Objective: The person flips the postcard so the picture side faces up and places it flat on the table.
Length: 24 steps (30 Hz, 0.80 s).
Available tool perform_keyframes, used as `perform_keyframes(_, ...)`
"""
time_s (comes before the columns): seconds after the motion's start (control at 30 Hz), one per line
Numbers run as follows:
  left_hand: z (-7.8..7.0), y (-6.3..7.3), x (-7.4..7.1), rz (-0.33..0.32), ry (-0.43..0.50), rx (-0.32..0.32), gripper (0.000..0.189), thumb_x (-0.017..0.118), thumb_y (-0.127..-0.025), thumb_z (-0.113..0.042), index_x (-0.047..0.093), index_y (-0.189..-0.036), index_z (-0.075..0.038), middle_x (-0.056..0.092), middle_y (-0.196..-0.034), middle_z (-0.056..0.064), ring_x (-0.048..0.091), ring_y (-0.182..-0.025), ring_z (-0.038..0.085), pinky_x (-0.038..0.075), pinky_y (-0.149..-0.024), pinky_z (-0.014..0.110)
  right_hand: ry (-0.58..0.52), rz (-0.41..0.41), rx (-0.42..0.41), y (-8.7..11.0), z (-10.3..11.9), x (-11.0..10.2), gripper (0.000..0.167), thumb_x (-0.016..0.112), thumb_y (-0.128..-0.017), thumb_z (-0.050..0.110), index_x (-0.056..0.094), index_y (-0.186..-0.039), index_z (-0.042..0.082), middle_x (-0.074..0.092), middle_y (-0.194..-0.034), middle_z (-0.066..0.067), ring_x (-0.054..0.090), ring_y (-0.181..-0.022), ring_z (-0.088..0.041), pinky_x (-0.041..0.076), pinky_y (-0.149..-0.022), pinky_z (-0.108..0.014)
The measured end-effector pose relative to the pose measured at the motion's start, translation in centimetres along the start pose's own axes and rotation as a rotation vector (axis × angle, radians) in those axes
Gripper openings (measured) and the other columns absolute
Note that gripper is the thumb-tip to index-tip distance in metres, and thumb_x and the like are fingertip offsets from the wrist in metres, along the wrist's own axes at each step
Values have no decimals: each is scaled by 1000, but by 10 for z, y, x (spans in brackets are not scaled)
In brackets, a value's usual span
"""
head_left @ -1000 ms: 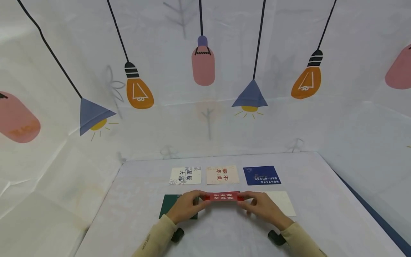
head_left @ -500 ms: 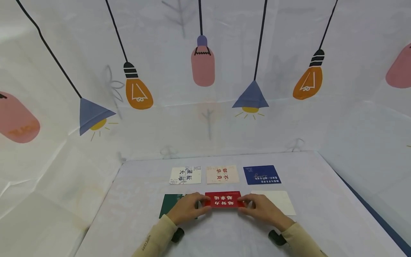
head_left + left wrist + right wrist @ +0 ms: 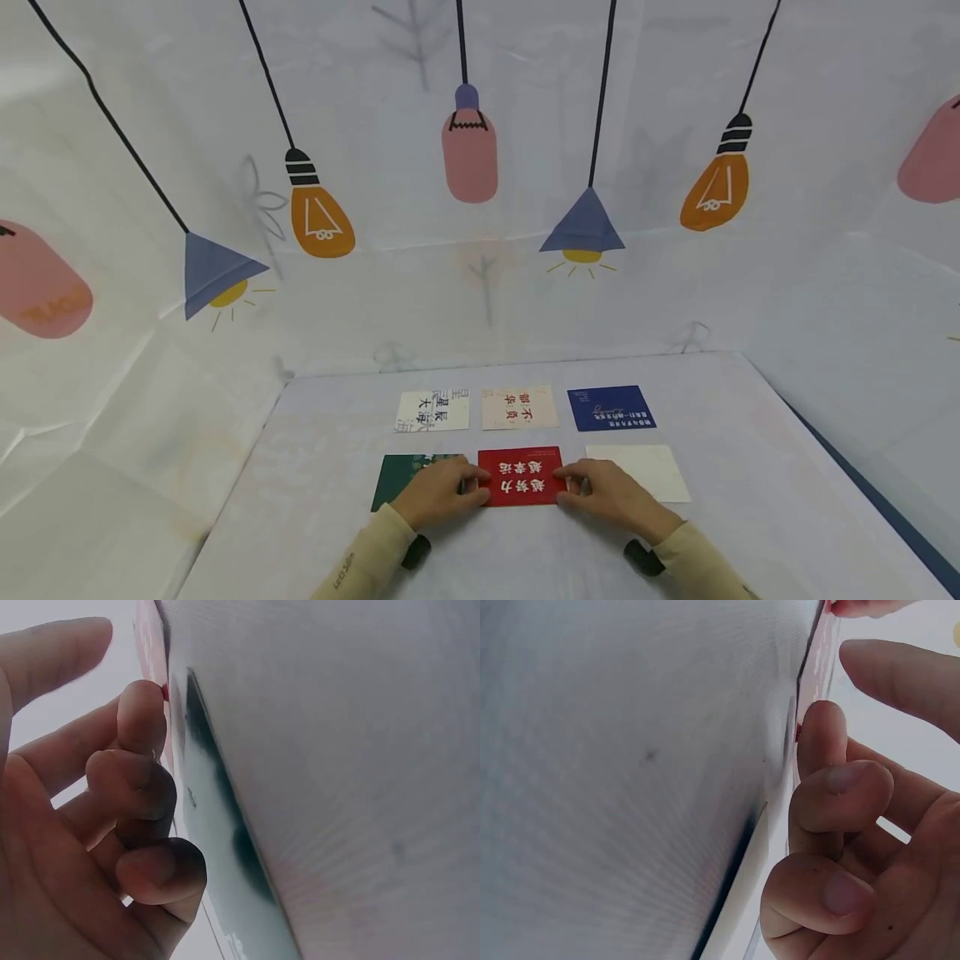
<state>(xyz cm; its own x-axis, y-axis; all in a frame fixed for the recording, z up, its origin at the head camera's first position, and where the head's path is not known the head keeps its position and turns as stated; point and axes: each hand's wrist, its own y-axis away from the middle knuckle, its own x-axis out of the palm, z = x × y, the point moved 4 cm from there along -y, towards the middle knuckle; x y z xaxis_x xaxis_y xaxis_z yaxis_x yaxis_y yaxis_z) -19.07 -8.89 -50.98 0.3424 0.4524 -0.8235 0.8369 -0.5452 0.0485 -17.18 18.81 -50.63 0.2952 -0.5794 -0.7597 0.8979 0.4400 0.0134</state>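
A red card with white lettering lies between my two hands, low over the table, facing up. My left hand holds it by its left edge, thumb near and index finger farther off. At the opposite edge, my right hand holds it the same way. The other fingers of both hands are curled in the wrist views. Partly under my left hand is a dark green card. A cream card lies beyond my right hand, its near left part covered by it.
Farther back lie a white card with black lettering, a beige card with red lettering and a dark blue card in a row. The white table meets a lamp-patterned curtain behind.
The red card has tipped down from a steep tilt to lying flat, its near edge coming toward me. Both hands have shifted slightly nearer and lower with it.
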Motion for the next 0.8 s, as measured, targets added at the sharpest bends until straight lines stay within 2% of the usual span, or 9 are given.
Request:
perform_keyframes(0.37,2,0,1,-18,17,-2,26,69,-96,-39,77,-114,-22,55,-83,-15,52,-76,5,44,-68,25,10,-10,19,0,3,0,32,75,-91,27,74,-119,10,54,-81,11,50,-74,-6,42,-64,-25)
perform_keyframes(0.6,3,2,-2,-16,20,-17,26,69,-96,-39,77,-114,-21,56,-84,-16,52,-77,5,45,-68,26,-6,28,39,2,5,4,38,74,-93,29,72,-124,9,55,-83,11,51,-77,-7,43,-66,-25)
perform_keyframes(0.8,1,1,-2,-22,11,-8,25,69,-96,-38,77,-113,-22,55,-82,-15,52,-75,5,44,-67,26,1,21,11,4,5,3,37,74,-93,29,71,-125,10,55,-84,12,51,-76,-6,44,-66,-26)
